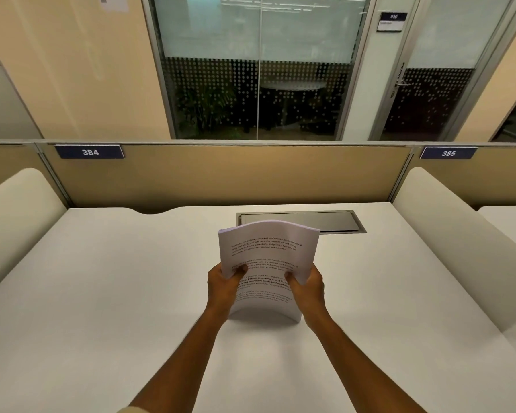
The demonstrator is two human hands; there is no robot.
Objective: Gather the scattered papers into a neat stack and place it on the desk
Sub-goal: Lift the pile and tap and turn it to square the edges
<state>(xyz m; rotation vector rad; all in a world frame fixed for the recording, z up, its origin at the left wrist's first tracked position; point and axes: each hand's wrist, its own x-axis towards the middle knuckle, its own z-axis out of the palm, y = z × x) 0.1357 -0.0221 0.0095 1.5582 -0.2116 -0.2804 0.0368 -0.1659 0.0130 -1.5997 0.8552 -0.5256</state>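
An office or study hall: beyond the fingers (242,268), a white bench (102,293) with numbered partition plates 384 (89,152) and 385 (448,153), then a glass-walled meeting room (259,70)

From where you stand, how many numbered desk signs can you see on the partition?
2. Sign 384 sits on the partition's left end; sign 385 is on the next panel to the right. Others may lie outside the view.

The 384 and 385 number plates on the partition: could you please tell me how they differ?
The 384 plate sits on the left above this desk's partition; the 385 plate sits on the right, over the neighbouring desk. They carry different numbers. Both are dark blue with white digits at the partition's top edge.
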